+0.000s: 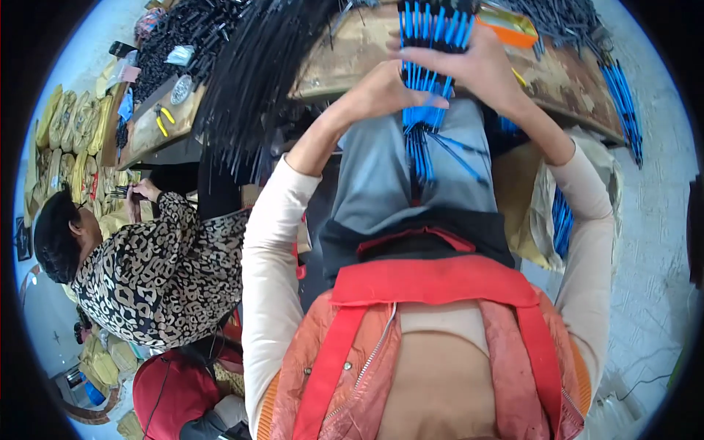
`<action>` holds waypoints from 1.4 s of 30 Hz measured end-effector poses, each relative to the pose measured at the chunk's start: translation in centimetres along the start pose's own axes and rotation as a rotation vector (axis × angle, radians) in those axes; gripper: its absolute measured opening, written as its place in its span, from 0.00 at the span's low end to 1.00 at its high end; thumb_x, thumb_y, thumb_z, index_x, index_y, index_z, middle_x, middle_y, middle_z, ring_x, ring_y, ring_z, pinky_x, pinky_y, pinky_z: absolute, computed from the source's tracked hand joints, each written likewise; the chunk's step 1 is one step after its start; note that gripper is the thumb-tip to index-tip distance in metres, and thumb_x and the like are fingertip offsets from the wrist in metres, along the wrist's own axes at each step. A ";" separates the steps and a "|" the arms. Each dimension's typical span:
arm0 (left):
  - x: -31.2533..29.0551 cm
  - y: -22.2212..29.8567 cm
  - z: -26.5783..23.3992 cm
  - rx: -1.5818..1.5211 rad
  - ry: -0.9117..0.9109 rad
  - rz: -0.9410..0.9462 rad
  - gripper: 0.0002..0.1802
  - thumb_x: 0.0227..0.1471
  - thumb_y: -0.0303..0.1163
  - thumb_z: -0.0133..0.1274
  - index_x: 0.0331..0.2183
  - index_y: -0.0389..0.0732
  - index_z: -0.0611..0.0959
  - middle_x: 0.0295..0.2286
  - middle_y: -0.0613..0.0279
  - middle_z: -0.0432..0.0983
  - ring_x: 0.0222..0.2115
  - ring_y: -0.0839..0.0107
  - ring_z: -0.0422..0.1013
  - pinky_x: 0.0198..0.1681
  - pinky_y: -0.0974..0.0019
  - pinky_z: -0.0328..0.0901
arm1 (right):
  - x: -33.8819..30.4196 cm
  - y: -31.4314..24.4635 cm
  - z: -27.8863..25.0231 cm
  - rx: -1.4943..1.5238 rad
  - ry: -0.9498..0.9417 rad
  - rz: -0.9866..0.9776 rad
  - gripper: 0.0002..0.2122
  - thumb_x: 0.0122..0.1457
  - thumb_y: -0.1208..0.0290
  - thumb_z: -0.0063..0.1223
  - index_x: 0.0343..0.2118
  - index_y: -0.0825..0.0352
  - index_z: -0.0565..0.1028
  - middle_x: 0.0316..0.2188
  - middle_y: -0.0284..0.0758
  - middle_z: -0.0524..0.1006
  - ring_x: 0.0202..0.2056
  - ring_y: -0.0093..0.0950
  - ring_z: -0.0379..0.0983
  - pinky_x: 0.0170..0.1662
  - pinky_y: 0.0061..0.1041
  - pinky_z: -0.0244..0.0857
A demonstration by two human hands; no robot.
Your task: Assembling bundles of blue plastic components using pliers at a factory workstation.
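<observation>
A worn wooden counter (337,70) spans the top of the view, a narrower stretch of it showing at left beyond a curtain of strips. The co-worker (161,271) at left, in a black and cream patterned top, faces toward stacked, tan-wrapped packages (73,125) and holds some thin dark pieces. The long black strips (246,81) lie massed on the counter and hang over its near edge. Next to them is a heap of short black parts (176,48). An open beige sack (544,198), with blue rods inside, stands beside the person's right leg.

The bundle of slim blue-and-black rods (425,79) is upright in the picture, above the grey trousers (367,172) at the counter's near edge; several of its lower ends splay outward. The right hand (473,62) grips its upper part, thumb laid across the front. The left hand (389,94) is closed around it just below, thumb also across the front.

More blue rods (623,110) overhang the counter's right end. An orange tray (510,31) sits just beyond the right hand. Yellow-handled pliers (163,121) lie at far left, near a small clear dish (182,89).
</observation>
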State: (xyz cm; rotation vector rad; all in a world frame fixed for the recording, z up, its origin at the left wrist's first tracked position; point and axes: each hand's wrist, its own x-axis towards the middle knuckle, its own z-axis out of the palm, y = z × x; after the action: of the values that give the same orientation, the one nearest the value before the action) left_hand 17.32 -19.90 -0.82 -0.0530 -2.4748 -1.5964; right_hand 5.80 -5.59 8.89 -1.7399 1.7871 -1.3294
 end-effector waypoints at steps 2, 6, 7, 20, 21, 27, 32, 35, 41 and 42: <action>-0.1 -0.5 1.7 -0.096 -0.050 -0.014 0.19 0.47 0.36 0.65 0.40 0.38 0.81 0.34 0.65 0.79 0.37 0.74 0.74 0.42 0.66 0.69 | -1.2 0.8 0.8 0.220 0.003 0.138 0.13 0.57 0.72 0.57 0.45 0.68 0.77 0.37 0.33 0.81 0.39 0.21 0.78 0.46 0.21 0.70; -0.7 -3.6 3.7 -0.063 -0.084 -0.023 0.16 0.49 0.31 0.63 0.40 0.37 0.80 0.35 0.64 0.79 0.39 0.73 0.75 0.45 0.66 0.70 | -2.9 5.9 2.8 0.295 0.007 0.103 0.13 0.55 0.68 0.59 0.43 0.66 0.79 0.35 0.33 0.81 0.38 0.21 0.78 0.43 0.21 0.70; -0.7 -3.7 3.9 -0.066 -0.087 -0.027 0.16 0.49 0.31 0.63 0.40 0.37 0.80 0.35 0.64 0.79 0.39 0.73 0.75 0.45 0.66 0.70 | -3.1 6.3 3.1 0.344 0.048 0.143 0.13 0.53 0.63 0.62 0.40 0.63 0.81 0.34 0.32 0.82 0.36 0.19 0.78 0.41 0.20 0.70; 3.3 0.8 -8.6 0.143 0.103 -0.462 0.10 0.54 0.29 0.54 0.38 0.35 0.83 0.29 0.62 0.81 0.30 0.80 0.75 0.34 0.71 0.69 | -2.8 7.6 3.0 0.487 -0.011 0.307 0.13 0.55 0.81 0.55 0.45 0.74 0.75 0.38 0.35 0.79 0.41 0.26 0.77 0.46 0.25 0.70; 5.4 0.7 -8.6 0.306 0.302 -0.408 0.10 0.51 0.29 0.55 0.37 0.39 0.84 0.28 0.61 0.79 0.30 0.72 0.75 0.33 0.69 0.69 | -2.8 7.7 2.9 0.545 -0.011 0.342 0.13 0.56 0.82 0.54 0.45 0.74 0.74 0.39 0.36 0.78 0.42 0.28 0.77 0.47 0.26 0.70; 11.8 -7.5 -13.8 1.175 0.423 0.134 0.11 0.40 0.27 0.59 0.31 0.43 0.85 0.28 0.58 0.71 0.36 0.56 0.68 0.39 0.59 0.66 | -1.4 8.5 3.3 0.591 -0.066 0.410 0.13 0.57 0.82 0.53 0.46 0.74 0.73 0.40 0.37 0.78 0.42 0.30 0.77 0.47 0.28 0.71; 12.6 -5.0 -14.9 0.627 0.432 0.082 0.15 0.42 0.31 0.65 0.35 0.38 0.84 0.33 0.60 0.77 0.35 0.67 0.72 0.40 0.66 0.67 | -0.5 9.3 3.0 0.590 -0.074 0.431 0.14 0.57 0.82 0.54 0.46 0.74 0.73 0.37 0.37 0.79 0.41 0.30 0.78 0.46 0.28 0.71; 8.8 -1.1 -10.4 -0.343 0.394 -0.221 0.17 0.51 0.31 0.60 0.44 0.38 0.79 0.37 0.59 0.80 0.35 0.75 0.75 0.39 0.71 0.69 | -0.2 9.4 2.8 0.508 -0.080 0.418 0.13 0.56 0.81 0.54 0.46 0.73 0.74 0.37 0.36 0.79 0.41 0.28 0.78 0.45 0.27 0.71; 3.2 0.2 -5.9 -0.642 0.560 -0.149 0.19 0.56 0.31 0.56 0.49 0.39 0.75 0.29 0.64 0.79 0.24 0.80 0.73 0.24 0.77 0.67 | 0.7 9.4 3.3 0.602 -0.106 0.379 0.12 0.56 0.75 0.57 0.43 0.71 0.76 0.35 0.35 0.80 0.37 0.25 0.78 0.43 0.26 0.71; 2.9 0.5 -5.7 -0.649 0.563 -0.148 0.19 0.56 0.31 0.56 0.49 0.39 0.75 0.29 0.64 0.79 0.24 0.80 0.73 0.24 0.77 0.67 | 0.6 9.4 3.4 0.568 -0.111 0.339 0.12 0.56 0.75 0.57 0.43 0.71 0.76 0.36 0.35 0.80 0.38 0.26 0.78 0.44 0.26 0.71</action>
State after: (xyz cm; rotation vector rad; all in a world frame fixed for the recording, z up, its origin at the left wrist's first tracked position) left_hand 15.38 -25.10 2.50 0.4299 -1.5157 -2.0553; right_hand 2.46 -9.09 0.13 -1.1285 1.3801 -1.3816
